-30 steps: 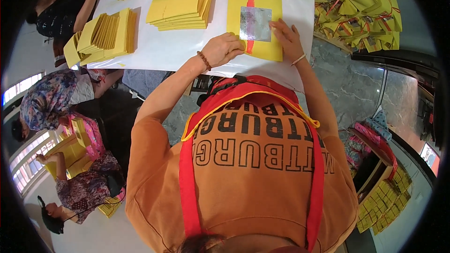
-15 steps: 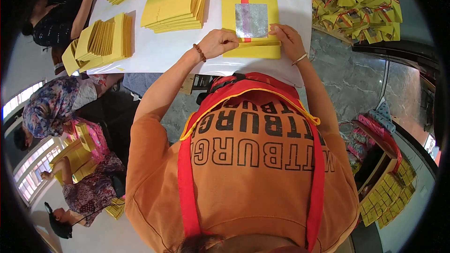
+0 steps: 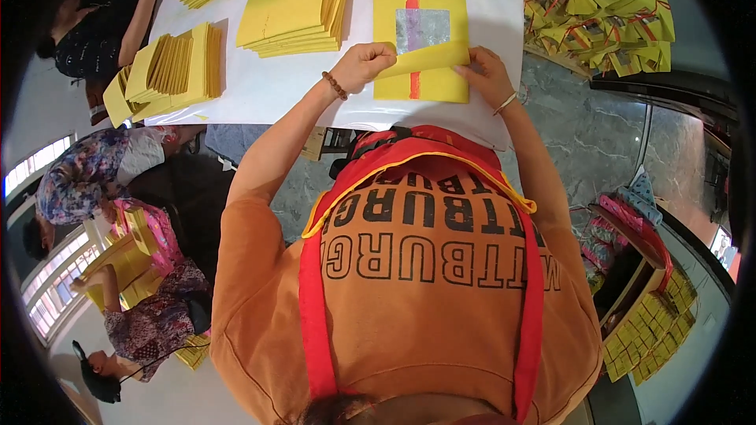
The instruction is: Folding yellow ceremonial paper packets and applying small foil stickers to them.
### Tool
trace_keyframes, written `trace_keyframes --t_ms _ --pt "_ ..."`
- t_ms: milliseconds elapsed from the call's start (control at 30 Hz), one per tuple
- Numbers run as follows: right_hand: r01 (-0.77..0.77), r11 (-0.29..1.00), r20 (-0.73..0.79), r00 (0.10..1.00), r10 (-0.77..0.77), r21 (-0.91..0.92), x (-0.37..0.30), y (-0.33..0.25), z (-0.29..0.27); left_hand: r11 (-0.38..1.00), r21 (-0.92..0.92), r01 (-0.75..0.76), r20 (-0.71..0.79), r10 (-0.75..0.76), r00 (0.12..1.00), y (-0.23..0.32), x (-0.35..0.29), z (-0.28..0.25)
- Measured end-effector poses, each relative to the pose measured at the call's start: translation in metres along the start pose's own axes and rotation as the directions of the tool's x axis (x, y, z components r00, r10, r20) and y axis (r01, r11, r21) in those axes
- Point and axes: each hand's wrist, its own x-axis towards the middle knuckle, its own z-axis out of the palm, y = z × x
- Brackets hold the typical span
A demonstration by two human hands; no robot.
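Around us on the white-covered bench [image 3: 276, 90] we see stacks of folded yellow paper: a fanned stack [image 3: 177, 63] at the left, a thicker stack [image 3: 291, 16] nearer the middle, and more beyond them; none of these stands between the hands and their work. To our right, beyond the bench edge, lies a heap of yellow bundles [image 3: 598, 8] tied with red cord, and lower right we see another pile of yellow bundles [image 3: 654, 323] in rows. On the left are three co-workers, one of them in a black top [image 3: 102, 16] at the bench. The farthest stacks are cut off by the upper edge, the fisheye rim darkens the corners, and the left hand's fingertips are partly hidden by its own curled knuckles. The yellow sheet [image 3: 383, 12] lies flat at the bench's near right, its lower part turned up in a slanting fold that covers the bottom of its silver square [image 3: 425, 24]; below the fold we see another yellow sheet with a red stripe [image 3: 415, 86]. The left hand [image 3: 364, 67] has its fingers pinched on the fold's left end. The right hand [image 3: 490, 75] is at the right edge, fingers bent, thumb reaching over the paper; we cannot tell whether it grips.
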Motion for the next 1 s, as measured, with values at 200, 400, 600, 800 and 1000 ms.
trace_keyframes --t_ms 200,400,600,800,1000 --pt "-0.305 0.815 0.017 0.94 0.342 0.492 0.005 0.004 0.009 0.932 -0.028 -0.361 -0.216 0.347 0.913 -0.004 -0.005 0.0" --pt "-0.279 0.779 0.044 0.95 0.309 0.562 0.007 0.008 0.003 0.535 0.773 -0.343 -0.047 0.587 0.809 -0.006 0.004 -0.002" --pt "0.168 0.869 -0.074 0.971 -0.227 -0.466 0.002 -0.029 -0.016 0.323 0.861 -0.392 0.058 0.704 0.708 0.021 -0.015 0.004" --pt "0.33 0.813 0.108 0.942 -0.318 -0.479 -0.022 -0.033 -0.018 0.333 0.794 -0.509 0.224 0.618 0.754 0.008 -0.036 0.016" --pt "0.087 0.945 0.124 0.991 -0.05 -0.315 -0.026 -0.027 -0.012 0.638 0.731 -0.243 -0.098 0.451 0.887 0.009 -0.036 0.034"
